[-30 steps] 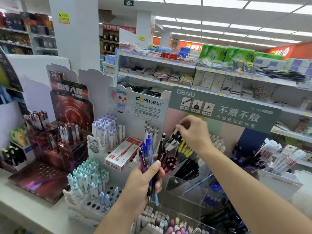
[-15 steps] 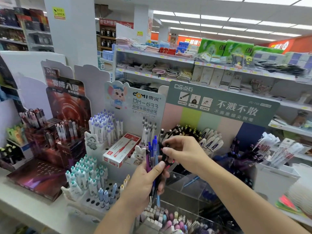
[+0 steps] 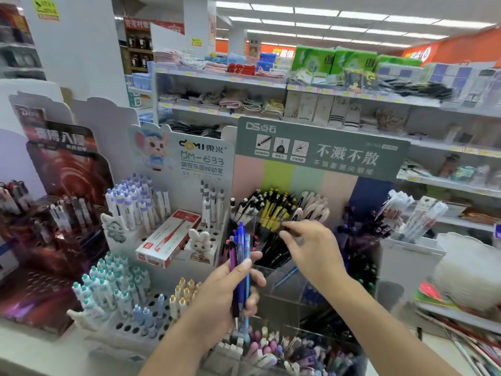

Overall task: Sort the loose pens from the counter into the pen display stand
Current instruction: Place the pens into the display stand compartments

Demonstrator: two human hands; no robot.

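Just past my right hand (image 3: 311, 248) fingertips sit the stand's black pens (image 3: 271, 253), fingers loosely spread, while my left hand (image 3: 230, 291) pinches the pen bundle (image 3: 241, 267) upright for easy picking.

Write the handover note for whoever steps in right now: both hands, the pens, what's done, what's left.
Left hand: grips a bunch of pens, blue and purple, upright in front of the stand.
Right hand: reaching over the clear stand, fingertips at the black pens in a rear compartment; whether it pinches one is unclear.
Done: the rear rows already hold black, yellow and white pens.
Left: the bunch in the left grip has yet to be slotted into its compartments. The counter is mostly hidden, so any loose pens there can't be judged.
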